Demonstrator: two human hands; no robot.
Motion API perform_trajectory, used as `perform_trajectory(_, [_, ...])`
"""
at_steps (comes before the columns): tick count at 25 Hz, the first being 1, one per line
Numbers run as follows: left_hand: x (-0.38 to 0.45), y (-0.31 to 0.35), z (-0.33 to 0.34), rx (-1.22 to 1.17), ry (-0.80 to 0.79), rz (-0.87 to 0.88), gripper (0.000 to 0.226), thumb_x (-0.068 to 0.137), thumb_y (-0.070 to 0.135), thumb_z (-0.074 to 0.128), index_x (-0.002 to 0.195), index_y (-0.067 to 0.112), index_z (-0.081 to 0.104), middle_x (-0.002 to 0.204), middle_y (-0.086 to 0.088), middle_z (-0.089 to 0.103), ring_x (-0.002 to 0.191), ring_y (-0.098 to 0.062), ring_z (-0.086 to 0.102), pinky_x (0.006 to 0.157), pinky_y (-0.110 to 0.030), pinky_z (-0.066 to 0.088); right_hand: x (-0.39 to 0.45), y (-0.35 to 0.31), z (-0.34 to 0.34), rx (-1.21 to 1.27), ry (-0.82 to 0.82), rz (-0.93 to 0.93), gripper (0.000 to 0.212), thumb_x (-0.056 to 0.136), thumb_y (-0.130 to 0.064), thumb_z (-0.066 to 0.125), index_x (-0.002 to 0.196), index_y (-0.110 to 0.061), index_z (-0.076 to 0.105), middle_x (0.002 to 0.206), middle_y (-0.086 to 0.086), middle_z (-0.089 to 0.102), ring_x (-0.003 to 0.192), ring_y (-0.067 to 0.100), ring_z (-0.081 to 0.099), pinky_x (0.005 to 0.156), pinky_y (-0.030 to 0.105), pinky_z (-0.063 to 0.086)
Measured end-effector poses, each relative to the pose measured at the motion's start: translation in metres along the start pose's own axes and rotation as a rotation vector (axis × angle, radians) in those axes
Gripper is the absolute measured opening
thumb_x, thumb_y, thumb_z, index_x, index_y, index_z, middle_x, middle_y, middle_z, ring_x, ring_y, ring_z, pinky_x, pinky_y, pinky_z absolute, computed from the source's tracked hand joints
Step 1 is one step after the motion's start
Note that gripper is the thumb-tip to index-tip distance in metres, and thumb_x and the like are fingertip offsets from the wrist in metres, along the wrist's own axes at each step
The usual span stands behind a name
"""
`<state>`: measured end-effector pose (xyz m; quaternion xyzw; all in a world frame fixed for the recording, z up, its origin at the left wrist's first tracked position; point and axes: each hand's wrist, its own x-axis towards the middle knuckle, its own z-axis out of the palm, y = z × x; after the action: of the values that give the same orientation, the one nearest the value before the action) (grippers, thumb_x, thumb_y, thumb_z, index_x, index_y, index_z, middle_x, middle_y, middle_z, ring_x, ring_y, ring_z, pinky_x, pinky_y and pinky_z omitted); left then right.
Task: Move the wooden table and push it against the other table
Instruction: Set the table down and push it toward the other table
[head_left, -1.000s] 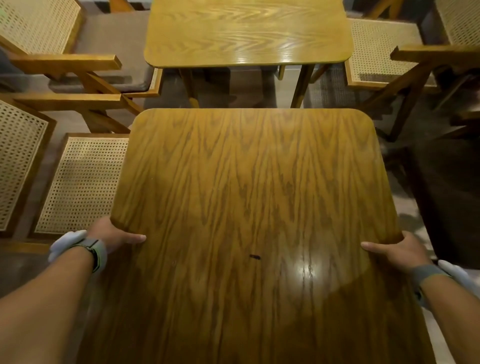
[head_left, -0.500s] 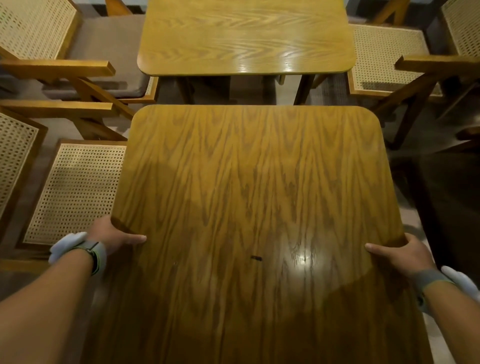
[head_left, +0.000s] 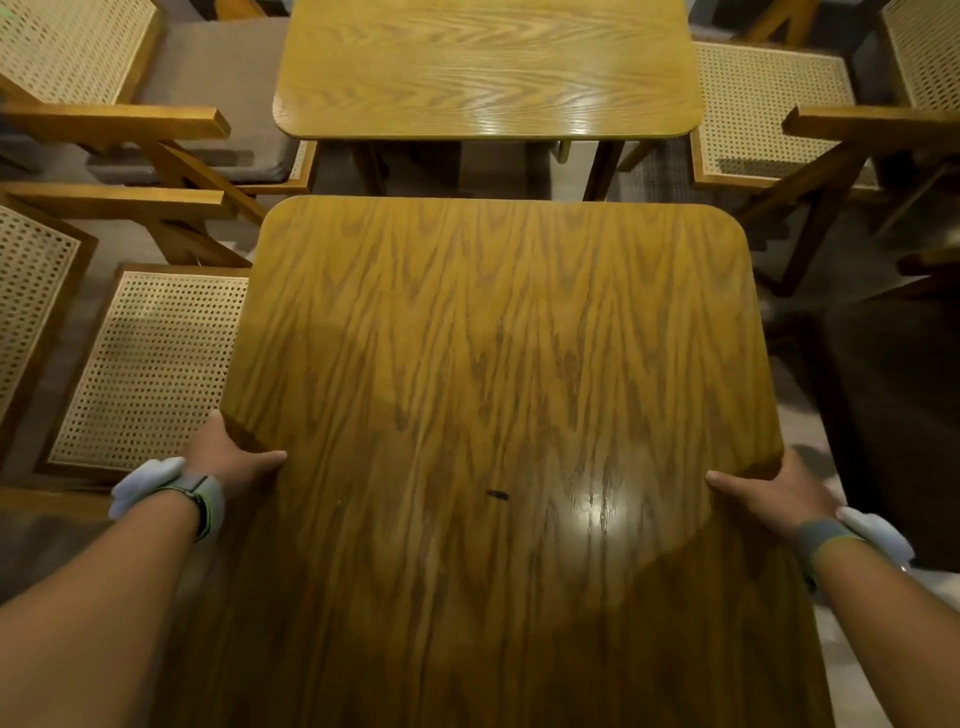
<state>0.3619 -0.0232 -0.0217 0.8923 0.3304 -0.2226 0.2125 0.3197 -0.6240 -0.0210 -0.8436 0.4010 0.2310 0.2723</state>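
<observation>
Wooden table (head_left: 498, 364) short of other table (head_left: 488, 67)

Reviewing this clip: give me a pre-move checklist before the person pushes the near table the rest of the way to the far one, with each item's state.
1. Left hand gripping the wooden table at its side edge: ok.
2. Right hand gripping the opposite edge: ok.
3. Gap to the other table closed: not ok, floor shows between them.
4. Edges parallel and lined up: roughly ok.
5. Cane chair on the left clear of the table edge: cannot tell, it sits very close.
6. Table legs free underneath: cannot tell, hidden.
</observation>
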Motion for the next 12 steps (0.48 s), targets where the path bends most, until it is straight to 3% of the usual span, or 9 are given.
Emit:
perform_trajectory(3, [-0.021, -0.003, 0.014, 0.182, 0.031, 0.083, 0.092, 0.074, 0.036, 0.079, 0.144, 0.001, 0.031, 0.151, -0.022, 0.033, 0.138, -0.038, 0.03, 0.112, -0.047, 0.028, -0.009, -0.004, 0.007, -0.214, 0.046, -0.148, 0.095, 0.073, -0.044, 0.076, 0.147, -0.009, 0.026, 0.15, 0.019, 0.035, 0.135, 0.041, 0.036, 0.107, 0.05, 0.034])
perform_trajectory(6, [-0.063, -0.006, 0.031, 0.237, 0.002, 0.255, 0.078, 0.079, 0.036, 0.073, 0.142, 0.004, 0.04, 0.152, -0.017, 0.034, 0.14, -0.031, 0.031, 0.113, -0.04, 0.027, -0.043, -0.01, 0.026, -0.365, 0.012, -0.274, 0.083, 0.085, -0.035, 0.066, 0.15, -0.007, 0.022, 0.158, 0.016, 0.024, 0.143, 0.034, 0.024, 0.113, 0.04, 0.023])
perform_trajectory(9, [-0.098, -0.011, 0.044, 0.273, -0.06, 0.41, 0.065, 0.08, 0.038, 0.07, 0.135, 0.011, 0.05, 0.142, -0.01, 0.048, 0.126, -0.026, 0.049, 0.103, -0.036, 0.041, -0.084, -0.017, 0.046, -0.365, -0.089, -0.345, 0.074, 0.087, -0.034, 0.063, 0.148, -0.009, 0.029, 0.154, 0.012, 0.035, 0.14, 0.03, 0.034, 0.111, 0.037, 0.03])
perform_trajectory(12, [-0.131, -0.026, 0.054, 0.385, -0.132, 0.49, 0.06, 0.081, 0.045, 0.065, 0.133, 0.018, 0.051, 0.133, -0.004, 0.054, 0.115, -0.022, 0.055, 0.094, -0.034, 0.047, -0.132, -0.014, 0.071, -0.388, -0.119, -0.457, 0.06, 0.086, -0.032, 0.063, 0.14, -0.012, 0.045, 0.139, 0.011, 0.054, 0.124, 0.029, 0.052, 0.1, 0.035, 0.043])
